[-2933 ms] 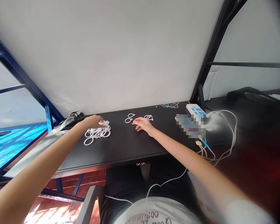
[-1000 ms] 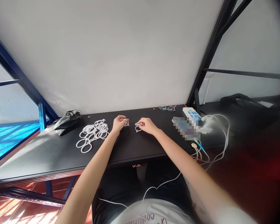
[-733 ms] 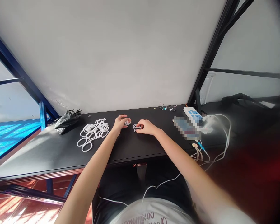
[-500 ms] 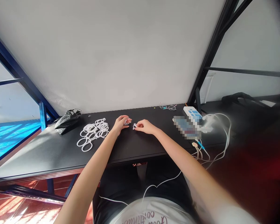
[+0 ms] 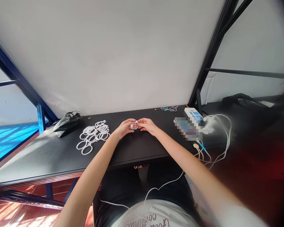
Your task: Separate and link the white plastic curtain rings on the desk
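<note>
At the middle of the black desk (image 5: 132, 148), the left hand (image 5: 125, 128) and the right hand (image 5: 148, 125) meet fingertip to fingertip. Both are pinched on a small white plastic ring (image 5: 134, 126), held just above the desktop; whether it is one part or two cannot be told. Well apart to the left, a loose pile of white rings (image 5: 92, 136) lies flat, with a black plastic bag (image 5: 66, 122) beyond it. To the right, eyeglasses (image 5: 168, 108) lie near a white power strip (image 5: 193, 114) and white cables (image 5: 223, 138).
</note>
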The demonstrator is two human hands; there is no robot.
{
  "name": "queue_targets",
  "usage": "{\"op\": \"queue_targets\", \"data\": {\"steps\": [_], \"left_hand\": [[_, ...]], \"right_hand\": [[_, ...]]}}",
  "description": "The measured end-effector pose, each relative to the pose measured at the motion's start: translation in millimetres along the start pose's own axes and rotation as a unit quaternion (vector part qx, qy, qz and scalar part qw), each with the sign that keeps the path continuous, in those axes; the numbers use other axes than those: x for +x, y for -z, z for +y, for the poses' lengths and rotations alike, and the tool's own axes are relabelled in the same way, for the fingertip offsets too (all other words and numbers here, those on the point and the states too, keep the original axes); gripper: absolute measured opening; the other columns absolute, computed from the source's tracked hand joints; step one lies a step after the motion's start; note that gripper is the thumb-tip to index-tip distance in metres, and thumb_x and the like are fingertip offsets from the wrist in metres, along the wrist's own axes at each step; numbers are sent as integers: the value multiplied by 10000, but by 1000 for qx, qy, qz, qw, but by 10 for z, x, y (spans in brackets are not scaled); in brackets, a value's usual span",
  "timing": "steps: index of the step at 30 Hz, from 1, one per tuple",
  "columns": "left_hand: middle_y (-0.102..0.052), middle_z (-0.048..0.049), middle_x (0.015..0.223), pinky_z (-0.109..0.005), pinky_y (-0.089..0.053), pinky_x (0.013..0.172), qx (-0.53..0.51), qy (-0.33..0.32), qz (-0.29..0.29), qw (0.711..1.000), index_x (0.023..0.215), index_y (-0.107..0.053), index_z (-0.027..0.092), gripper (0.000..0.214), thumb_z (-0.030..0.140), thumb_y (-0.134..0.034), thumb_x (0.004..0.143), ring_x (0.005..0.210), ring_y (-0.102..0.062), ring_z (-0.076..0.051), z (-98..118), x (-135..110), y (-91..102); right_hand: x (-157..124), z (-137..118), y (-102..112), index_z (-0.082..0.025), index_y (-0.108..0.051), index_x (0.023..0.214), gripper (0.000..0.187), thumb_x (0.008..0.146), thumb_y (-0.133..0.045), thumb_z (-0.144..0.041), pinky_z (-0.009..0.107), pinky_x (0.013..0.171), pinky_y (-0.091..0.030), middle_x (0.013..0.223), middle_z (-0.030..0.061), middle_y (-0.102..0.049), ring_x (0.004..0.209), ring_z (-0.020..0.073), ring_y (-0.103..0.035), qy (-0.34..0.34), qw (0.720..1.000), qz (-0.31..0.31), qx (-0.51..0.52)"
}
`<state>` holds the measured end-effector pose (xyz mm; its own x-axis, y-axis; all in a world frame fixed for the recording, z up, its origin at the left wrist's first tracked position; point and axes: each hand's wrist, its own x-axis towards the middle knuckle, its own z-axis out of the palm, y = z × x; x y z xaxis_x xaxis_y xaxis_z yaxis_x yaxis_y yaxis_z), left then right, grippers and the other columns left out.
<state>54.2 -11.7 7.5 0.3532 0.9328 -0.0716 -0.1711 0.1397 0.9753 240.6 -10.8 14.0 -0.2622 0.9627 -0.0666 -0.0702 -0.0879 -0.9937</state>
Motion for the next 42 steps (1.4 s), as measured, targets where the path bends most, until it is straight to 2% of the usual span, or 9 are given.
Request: {"op": "queue_targets", "data": {"steps": [6, 14, 19, 22, 28, 33, 37, 40, 42], "left_hand": [[-711, -96, 1007, -232, -543, 627, -26, -3, 13, 1000, 1098, -622, 191, 414, 312, -769, 731, 875, -685, -180, 2, -1, -2], [-718, -86, 933, -224, -543, 629, 2, -10, 15, 1000, 1109, -608, 187, 429, 312, -789, 741, 780, -683, -148, 5, -29, -19], [-710, -72, 924, -226, -552, 617, 25, -7, -5, 1000, 1107, -606, 193, 436, 345, -789, 743, 798, -687, -159, -9, -24, -13], [-707, -68, 936, -224, -555, 619, 40, -4, -28, 999, 1130, -592, 201, 466, 364, -794, 743, 874, -690, -181, -21, -27, -18], [-706, -37, 911, -218, -546, 641, 47, -16, -63, 997, 1152, -590, 208, 518, 287, -835, 703, 879, -680, -163, -16, -54, -30], [-729, -76, 952, -281, -553, 750, 10, -40, -62, 997, 1053, -646, 164, 390, 307, -811, 730, 903, -688, -179, -27, -32, -38], [-736, -96, 954, -353, -532, 881, -43, -86, -33, 995, 930, -702, 126, 288, 300, -805, 725, 964, -681, -209, -25, -13, -65], [-734, -77, 891, -357, -540, 862, -75, -105, -24, 991, 885, -716, 130, 239, 273, -802, 715, 902, -687, -201, -6, -21, -92], [-723, -64, 851, -328, -550, 810, -91, -105, -33, 990, 852, -715, 131, 205, 269, -792, 723, 843, -683, -182, 6, -33, -101]], "right_hand": [[8, 5, -25, -161, -656, 836, 114, 761, -700, -88, 198, 512, -542, 806, 34, -687, 608, 94, -632, 16, 997, 58, -39], [-11, -13, -62, -177, -657, 884, 108, 800, -606, -133, 183, 462, -510, 854, 33, -688, 632, 101, -623, 25, 999, 23, -36], [-3, 10, -47, -169, -682, 851, 159, 780, -712, -308, 154, 405, -437, 742, 31, -681, 579, 95, -600, 18, 998, 21, -56], [36, 63, -30, -153, -690, 803, 111, 774, -717, -257, 146, 392, -417, 672, 18, -661, 547, 83, -575, 31, 997, 27, -70], [81, 126, -19, -146, -674, 768, 73, 766, -723, -201, 160, 384, -441, 637, 3, -645, 511, 80, -562, 50, 994, 54, -77], [72, 112, -36, -152, -610, 695, 187, 848, -664, -245, 183, 351, -446, 561, -11, -585, 425, 73, -508, 38, 992, 81, -89], [51, 41, -31, -147, -614, 748, 265, 914, -591, -352, 228, 390, -493, 585, 4, -596, 424, 92, -532, -36, 998, 50, -26], [25, -21, -18, -128, -654, 828, 342, 934, -543, -433, 246, 480, -537, 725, 63, -677, 563, 136, -638, -88, 995, -32, 37], [11, -43, -5, -129, -672, 841, 369, 933, -535, -459, 215, 501, -518, 780, 70, -694, 641, 139, -661, -109, 986, -100, 72]]}}
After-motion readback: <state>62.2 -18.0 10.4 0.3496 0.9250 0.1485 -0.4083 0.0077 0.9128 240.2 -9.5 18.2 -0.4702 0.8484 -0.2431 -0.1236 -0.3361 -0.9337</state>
